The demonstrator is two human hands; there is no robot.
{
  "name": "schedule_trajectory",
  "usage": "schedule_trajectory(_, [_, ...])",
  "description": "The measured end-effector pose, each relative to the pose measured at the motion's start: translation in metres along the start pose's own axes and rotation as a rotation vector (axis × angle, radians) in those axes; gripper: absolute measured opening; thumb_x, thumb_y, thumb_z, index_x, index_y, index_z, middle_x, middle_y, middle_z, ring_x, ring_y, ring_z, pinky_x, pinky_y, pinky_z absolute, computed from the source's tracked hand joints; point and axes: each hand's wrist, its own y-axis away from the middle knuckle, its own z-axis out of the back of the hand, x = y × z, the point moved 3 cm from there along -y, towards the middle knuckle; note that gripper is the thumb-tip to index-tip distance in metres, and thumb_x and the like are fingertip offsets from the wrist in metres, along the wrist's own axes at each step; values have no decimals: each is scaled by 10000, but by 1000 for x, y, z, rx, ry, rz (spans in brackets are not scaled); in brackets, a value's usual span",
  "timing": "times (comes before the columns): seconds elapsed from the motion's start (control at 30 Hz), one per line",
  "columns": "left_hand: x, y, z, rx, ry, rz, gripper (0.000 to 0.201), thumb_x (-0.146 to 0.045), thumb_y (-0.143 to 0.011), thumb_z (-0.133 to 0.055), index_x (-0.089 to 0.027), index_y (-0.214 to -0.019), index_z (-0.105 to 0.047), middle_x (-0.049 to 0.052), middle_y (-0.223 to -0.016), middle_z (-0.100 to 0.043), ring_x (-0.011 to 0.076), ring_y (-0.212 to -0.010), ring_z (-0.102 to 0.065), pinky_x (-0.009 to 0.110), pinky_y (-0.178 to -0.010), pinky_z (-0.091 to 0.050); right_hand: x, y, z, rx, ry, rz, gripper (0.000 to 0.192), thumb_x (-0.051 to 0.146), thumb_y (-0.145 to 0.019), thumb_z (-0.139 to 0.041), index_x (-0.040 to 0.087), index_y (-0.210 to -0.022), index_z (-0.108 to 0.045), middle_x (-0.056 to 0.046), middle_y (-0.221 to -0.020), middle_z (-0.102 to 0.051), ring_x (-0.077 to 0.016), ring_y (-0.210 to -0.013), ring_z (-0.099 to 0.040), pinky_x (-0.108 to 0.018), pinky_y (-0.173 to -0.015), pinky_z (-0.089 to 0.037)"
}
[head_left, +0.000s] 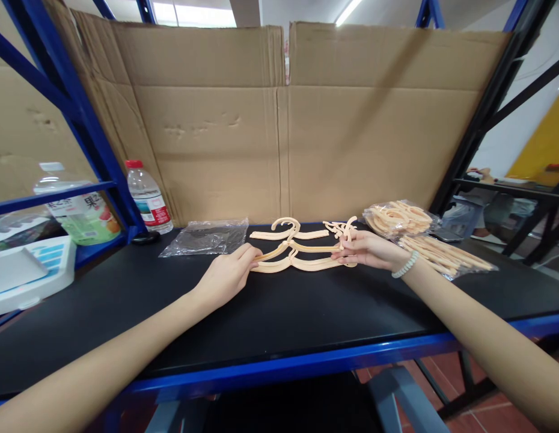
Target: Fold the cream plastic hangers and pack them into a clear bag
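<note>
A few cream plastic hangers [297,249] lie stacked on the black worktop [270,313], hooks pointing away from me. My left hand [228,273] pinches the left arm end of the hangers. My right hand [367,249], with a white bead bracelet on the wrist, grips their right end. One more hanger [288,233] lies just behind the stack, apart from both hands.
A clear plastic bag [207,236] lies left of the hangers. A bagged bundle of hangers [399,219] and loose ones [446,255] sit at the right. Water bottle [148,198], drink bottle [81,210] and white tray [31,270] stand left. Cardboard [284,120] walls the back.
</note>
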Motion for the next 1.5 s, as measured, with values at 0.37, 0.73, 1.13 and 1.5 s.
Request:
schedule_trajectory(0.37, [-1, -1, 2, 9, 16, 8, 194, -194, -957, -349, -172, -1020, -530, 67, -972, -633, 184, -751, -656, 271, -583, -500, 0, 1, -8, -88, 9, -11, 276, 234, -655, -815, 168, -686, -549, -32, -696, -663, -206, -788, -698, -336, -787, -582])
schedule_trajectory(0.73, [-3, 0, 2, 47, 0, 17, 185, -179, -954, -350, -173, -1032, -517, 66, -1003, -634, 184, -738, -663, 281, -606, -504, -5, -3, -9, -232, 105, 104, 217, 136, -694, -772, 161, -682, -556, -29, -670, -662, -118, -592, -652, -205, -585, -570])
schedule_trajectory(1.13, [-1, 0, 2, -2, 30, 41, 179, -185, -949, -369, -174, -1037, -525, 65, -973, -634, 182, -747, -655, 276, -630, -508, -3, -1, -15, -309, 138, 264, 328, 251, -602, -847, 173, -709, -547, 8, -651, -623, -120, -556, -642, -223, -566, -557])
schedule_trajectory(1.5, [0, -3, 8, -90, 104, 66, 218, -212, -935, -387, -164, -1078, -544, 72, -979, -653, 185, -777, -664, 290, -665, -516, 2, 0, -20, -237, 35, 301, 330, 465, -715, -758, 184, -821, -620, -20, -778, -633, -137, -671, -633, -261, -630, -562])
